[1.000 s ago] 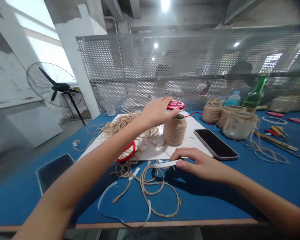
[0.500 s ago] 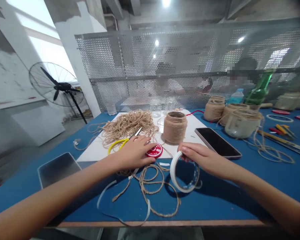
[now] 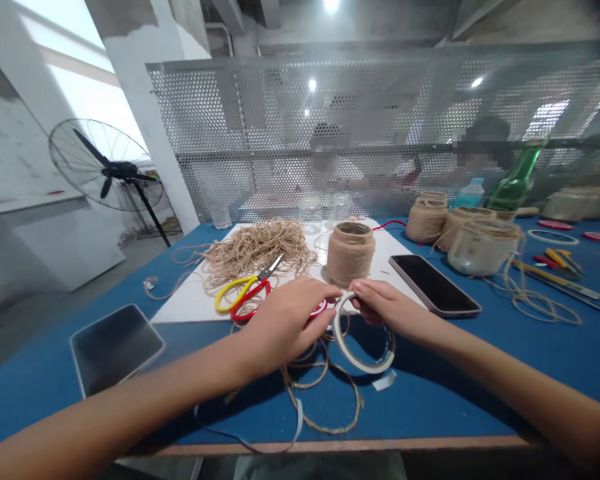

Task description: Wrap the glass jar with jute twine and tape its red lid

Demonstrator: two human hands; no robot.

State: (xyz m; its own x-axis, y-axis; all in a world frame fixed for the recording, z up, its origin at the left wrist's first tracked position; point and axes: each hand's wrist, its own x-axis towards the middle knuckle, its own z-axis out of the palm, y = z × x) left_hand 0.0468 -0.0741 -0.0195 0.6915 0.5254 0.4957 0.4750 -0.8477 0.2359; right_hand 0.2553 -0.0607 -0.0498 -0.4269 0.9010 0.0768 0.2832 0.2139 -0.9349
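While our right hand (image 3: 384, 303) is pinching a thin white ring of tape (image 3: 369, 369) near the brown twine-wrapped jar (image 3: 350, 259), our left hand (image 3: 295, 315) is hovering beside the ring, grip unclear; twine is already covering the jar's sides, while a tangled tan twine heap (image 3: 260, 245) is lying unwound.

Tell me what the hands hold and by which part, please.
The right hand holds the tape roll by its upper rim; whether the left hand does is unclear.
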